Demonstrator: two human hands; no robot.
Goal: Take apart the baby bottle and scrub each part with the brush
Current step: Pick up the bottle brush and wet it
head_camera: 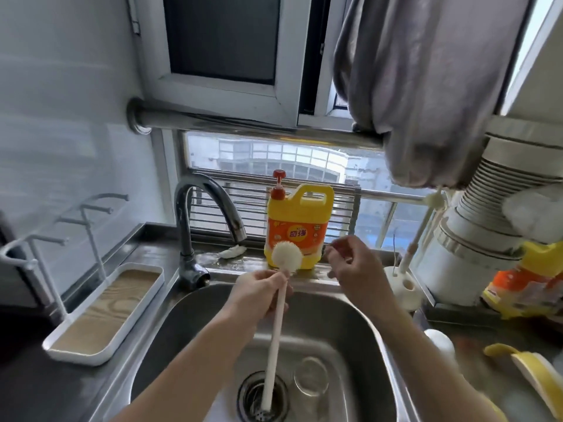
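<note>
Left hand (262, 292) is gripping the brush (277, 336) just under its bristle head, above the sink's (189, 330) back rim. Right hand (355, 264) is hovering alongside, fingers curled; whether it is pinching anything, I cannot tell. Gripped so high, the long handle is likely to swing and knock the clear bottle (310, 379) lying in the basin beside the drain (248, 391).

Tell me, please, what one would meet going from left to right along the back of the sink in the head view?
From the left: drying rack → faucet → left hand gripping the brush → yellow detergent bottle → right hand → white brush stand → ribbed duct.
</note>
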